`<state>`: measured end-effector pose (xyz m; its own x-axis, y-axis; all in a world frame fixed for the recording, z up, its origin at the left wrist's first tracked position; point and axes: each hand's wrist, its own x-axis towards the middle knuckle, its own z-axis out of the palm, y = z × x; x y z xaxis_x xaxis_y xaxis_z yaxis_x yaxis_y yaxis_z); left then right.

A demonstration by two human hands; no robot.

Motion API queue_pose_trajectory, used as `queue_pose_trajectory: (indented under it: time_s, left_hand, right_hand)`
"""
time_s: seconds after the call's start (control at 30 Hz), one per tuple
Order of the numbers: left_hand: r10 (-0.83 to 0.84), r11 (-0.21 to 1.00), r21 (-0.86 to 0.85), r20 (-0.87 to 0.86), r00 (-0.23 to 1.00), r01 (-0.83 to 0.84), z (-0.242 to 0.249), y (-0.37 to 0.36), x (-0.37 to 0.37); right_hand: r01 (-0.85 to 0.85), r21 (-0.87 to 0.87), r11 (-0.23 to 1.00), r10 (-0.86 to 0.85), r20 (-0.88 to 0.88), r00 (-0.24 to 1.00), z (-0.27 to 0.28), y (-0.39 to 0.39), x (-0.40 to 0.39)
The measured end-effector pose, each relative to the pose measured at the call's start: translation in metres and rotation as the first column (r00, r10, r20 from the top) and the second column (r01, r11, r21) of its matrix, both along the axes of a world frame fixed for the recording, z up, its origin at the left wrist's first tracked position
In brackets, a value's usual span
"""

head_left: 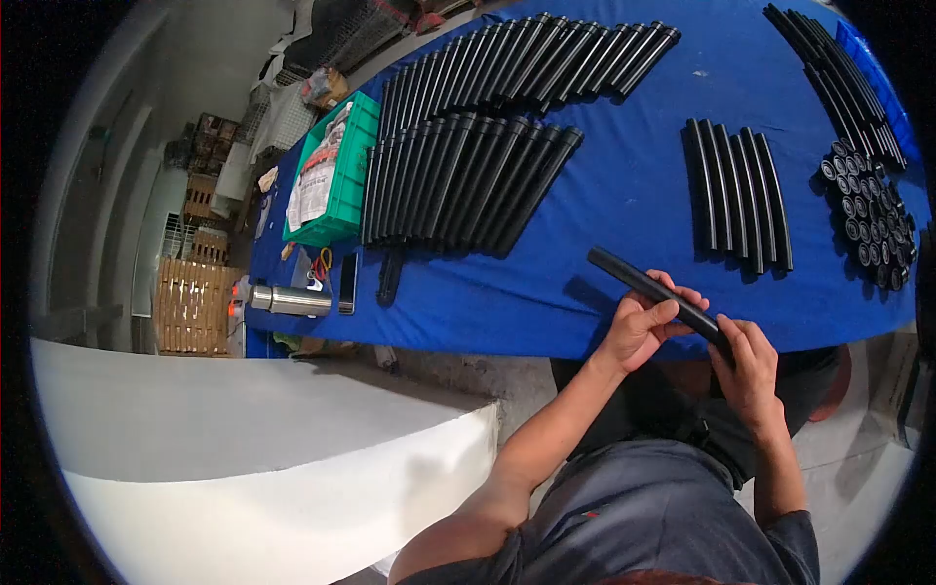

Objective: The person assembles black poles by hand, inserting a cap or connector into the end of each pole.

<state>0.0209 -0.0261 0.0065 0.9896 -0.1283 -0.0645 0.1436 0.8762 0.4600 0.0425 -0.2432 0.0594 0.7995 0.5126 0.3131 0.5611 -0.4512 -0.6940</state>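
A black tube (621, 267) is held slantwise over the front edge of the blue-covered table. Around its middle, my left hand (640, 327) is closed, thumb lying on top. My right hand (749, 369) grips the lower right end, and its fingers hide the tip. Beyond my hands, a short row of black tubes (749, 200) lies side by side on the blue cloth (624, 175). To the right of that row, a cluster of round black caps (858, 229) is grouped together.
Two long rows of capped black tubes (458, 185) cover the table's left half. Beside them stand a green crate (356, 175) with newspaper, a steel flask (291, 299) and a phone (348, 284). More tubes (829, 83) lie by a blue bin (873, 78) at far right.
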Motion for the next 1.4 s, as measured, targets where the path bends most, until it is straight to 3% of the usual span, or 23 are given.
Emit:
queue_pose_trajectory:
  time_s: [0.03,0.07,0.13,0.2,0.27,0.37,0.4,0.47,0.53,0.63,0.67,0.77,0.83,0.9,0.93,1.0,1.07,1.1,1.13,1.23,1.27,1.37,1.4]
  left_hand:
    - [-0.007,1.0,0.002,0.027,1.0,0.007,-0.002,0.001,0.001]
    - [-0.011,1.0,0.003,0.033,0.999,0.011,-0.004,0.001,0.0]
    - [-0.022,1.0,0.005,0.045,0.999,0.022,-0.003,0.001,0.0]
    - [-0.012,1.0,0.002,-0.002,1.0,0.012,0.003,-0.002,0.001]
    - [-0.001,1.0,-0.002,-0.014,1.0,0.001,0.004,-0.002,0.0]
    - [-0.012,1.0,-0.003,0.02,1.0,0.012,-0.002,0.0,-0.001]
    - [-0.027,1.0,0.003,0.033,0.999,0.027,-0.002,0.001,-0.002]
    - [-0.039,0.999,0.012,0.016,0.999,0.039,0.0,0.001,-0.002]
    - [-0.025,1.0,0.015,-0.046,0.999,0.026,0.005,-0.001,0.001]
    - [-0.029,1.0,-0.004,-0.001,1.0,0.029,0.002,0.0,0.0]
    - [-0.035,0.999,0.005,0.001,0.999,0.035,0.002,0.0,-0.002]
    - [-0.048,0.999,0.021,-0.013,0.999,0.048,0.002,0.001,0.0]
    - [-0.035,0.999,0.003,-0.065,0.997,0.035,0.004,-0.001,0.001]
    - [-0.03,1.0,0.007,-0.034,0.999,0.03,0.003,-0.001,0.0]
    - [-0.025,1.0,0.011,-0.021,0.999,0.025,0.003,-0.001,-0.001]
    - [-0.042,0.999,0.006,-0.019,0.999,0.042,0.003,0.0,-0.003]
    - [-0.041,0.999,0.005,-0.044,0.998,0.041,0.008,-0.001,-0.001]
    - [-0.041,0.999,0.009,-0.053,0.998,0.042,0.007,-0.001,0.0]
    - [-0.039,0.999,0.01,-0.063,0.997,0.04,0.004,0.0,0.0]
    - [-0.057,0.998,0.028,-0.022,0.998,0.057,0.002,0.002,-0.001]
    - [-0.067,0.997,0.039,0.003,0.998,0.067,0.003,0.002,-0.002]
    - [-0.052,0.998,0.045,-0.025,0.998,0.053,0.002,0.0,-0.001]
    - [-0.041,0.999,0.025,-0.051,0.998,0.042,0.003,-0.001,0.001]
  right_hand:
    - [0.006,0.002,1.0,-0.005,-0.067,0.998,0.004,-0.001,0.0]
    - [0.006,0.044,0.999,0.011,-0.368,0.93,0.011,-0.004,0.004]
    - [0.048,0.119,0.992,0.073,-0.835,0.546,0.026,-0.011,0.013]
    - [0.005,0.064,0.998,0.02,-0.381,0.924,0.014,-0.006,0.009]
    - [0.008,0.04,0.999,-0.009,0.039,0.999,0.004,0.0,0.005]
    - [-0.009,0.098,0.995,0.042,-0.334,0.942,0.024,-0.004,0.004]
    - [0.063,0.141,0.988,0.073,-0.784,0.617,0.025,-0.01,0.009]
    - [0.007,0.11,0.994,0.041,-0.429,0.902,0.018,-0.01,0.007]
    - [0.006,0.042,0.999,-0.008,0.067,0.998,0.003,-0.002,0.004]
    - [0.01,0.056,0.998,-0.002,-0.141,0.99,0.011,-0.006,0.002]
    - [0.03,0.067,0.997,0.017,-0.615,0.788,0.018,-0.013,0.005]
    - [-0.022,0.078,0.997,0.046,-0.322,0.946,0.004,-0.017,0.007]
    - [0.016,-0.004,1.0,-0.016,0.129,0.991,-0.001,-0.007,0.001]
    - [0.022,0.029,0.999,-0.02,-0.058,0.998,0.001,-0.008,-0.001]
    - [0.023,0.08,0.997,0.01,-0.386,0.923,0.007,-0.013,0.003]
    - [0.084,0.176,0.981,0.116,-0.872,0.476,0.022,-0.021,0.013]
    - [0.004,0.062,0.998,0.016,-0.326,0.945,0.006,-0.016,0.007]
    - [-0.001,-0.016,1.0,0.001,0.038,0.999,0.0,-0.013,0.005]
    - [0.025,-0.05,0.998,-0.013,0.226,0.974,-0.003,-0.01,0.003]
    - [0.006,0.024,1.0,-0.003,-0.14,0.99,0.009,-0.013,0.003]
    - [0.01,0.107,0.994,0.051,-0.555,0.83,0.019,-0.019,0.006]
    - [0.002,0.052,0.999,0.018,-0.378,0.926,0.012,-0.02,0.006]
    - [0.011,0.008,1.0,-0.01,-0.058,0.998,0.005,-0.014,0.003]
